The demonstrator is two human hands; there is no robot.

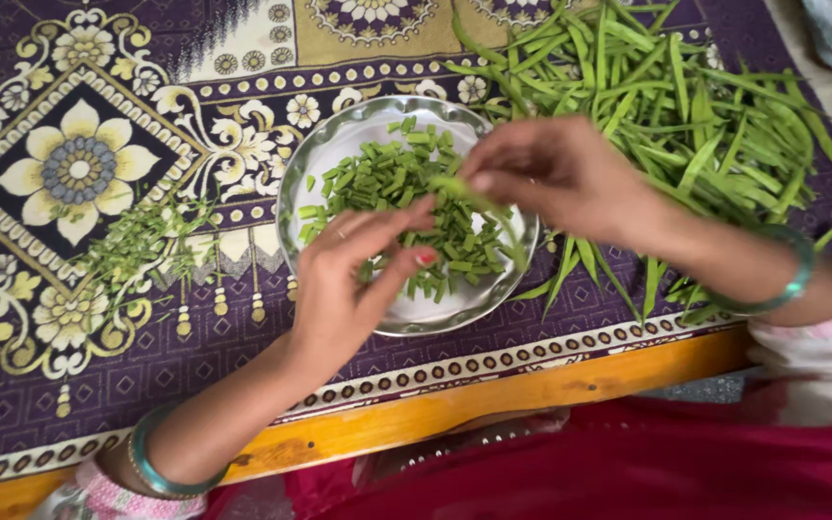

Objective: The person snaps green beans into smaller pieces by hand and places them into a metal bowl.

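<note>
A purple cloth (146, 366) with cream and gold flower patterns covers the counter (493, 390), whose orange wooden edge shows along the near side, from about seven o'clock round to four o'clock. A red garment fills the bottom of the view below that edge.

The largest thing on the cloth is the heap of whole green beans (666, 106), loose and long, spread over the one to three o'clock part of the view, with a few pods trailing down towards the counter edge. Next comes the round steel plate (334, 135) in the middle, its near rim close to the cloth's border. On it lies a pile of chopped bean pieces (387, 178), short and bright green, mostly over the far and middle part of the plate. At nine o'clock from the plate, well apart from it, sits a small scatter of thin green trimmings (137, 246) on the cloth.

Both hands are over the plate. The left hand (349, 279), with a teal bangle at the wrist, has its fingers curled and thumb raised, touching the cut pieces. The right hand (551, 173), also bangled, pinches one bean (459, 190) between fingertips; that pod is blurred and reaches towards the left fingers.
</note>
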